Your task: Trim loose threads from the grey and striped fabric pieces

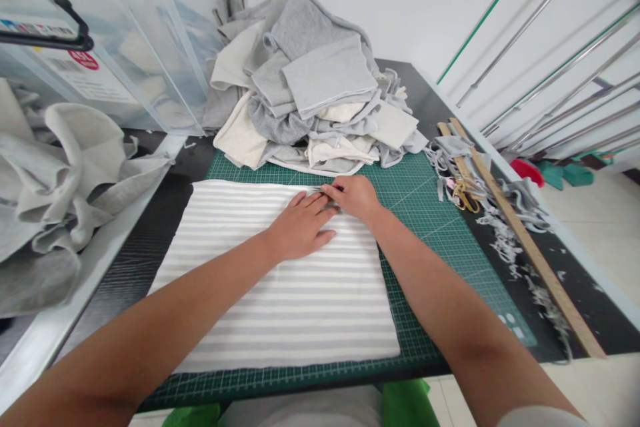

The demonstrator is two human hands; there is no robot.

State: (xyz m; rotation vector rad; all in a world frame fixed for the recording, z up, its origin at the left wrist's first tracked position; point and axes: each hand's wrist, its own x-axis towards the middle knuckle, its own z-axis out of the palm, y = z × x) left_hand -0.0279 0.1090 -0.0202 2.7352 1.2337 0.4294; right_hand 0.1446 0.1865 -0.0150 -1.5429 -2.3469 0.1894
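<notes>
Head view: both hands' fingers [320, 200] press flat, together, at striped cloth's [280, 293] far edge, bare mat [430, 227] rightward.

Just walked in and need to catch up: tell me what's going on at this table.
A person is working a striped grey-and-white fabric spread flat on a green cutting mat. The left hand presses flat on the cloth, while the right hand pinches at its far edge, fingertips meeting the left. Behind them sits a pile of grey and cream fabric pieces. To the right lie scissors, a wooden ruler and fabric trimmings.
</notes>
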